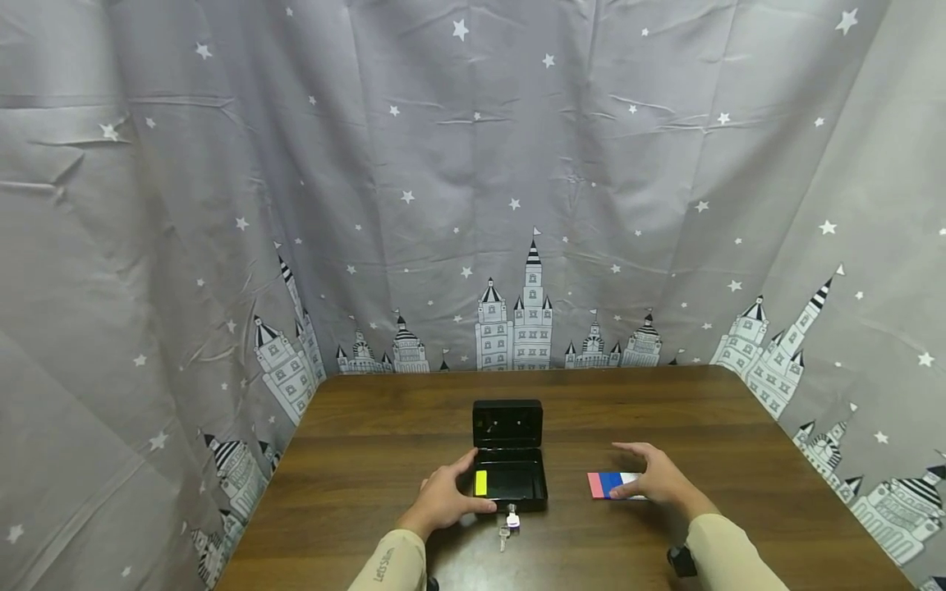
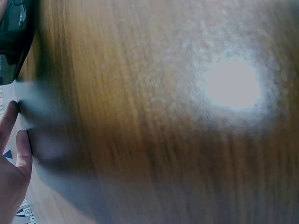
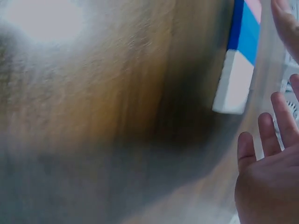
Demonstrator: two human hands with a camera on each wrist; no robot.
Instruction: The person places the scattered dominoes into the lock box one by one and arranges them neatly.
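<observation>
Nearest the camera, two cream sleeves (image 1: 395, 562) reach in over a brown, wood-grained tabletop (image 1: 384, 419), the left one bearing dark lettering; a small black device (image 1: 681, 561) sits by the right wrist.

The left hand (image 1: 443, 497) lies along the left side of an open black, rectangular lockbox (image 1: 517, 505), thumb at its front corner, fingers spread wide. The lockbox stands slightly left of midway between the tabletop's side edges, its lid raised toward the far edge. A bright yellow, rectangular block (image 1: 481, 483) lies inside, against the left wall. At the lockbox's front are small silver keys (image 1: 505, 535).

Between the lockbox and the tabletop's right edge lies a flat-topped bar of pink, blue and white sections (image 1: 610, 483); whether it is one piece I cannot tell. The right hand (image 1: 658, 476) arches over its white end, thumb and fingers wide apart.

The tabletop's far corners are rounded, and a white glare (image 2: 233, 86) shines on its surface in both wrist views. Grey curtains (image 1: 414, 123), creased and printed with white stars and black-and-white castles, hang beyond the far edge and down both sides.
</observation>
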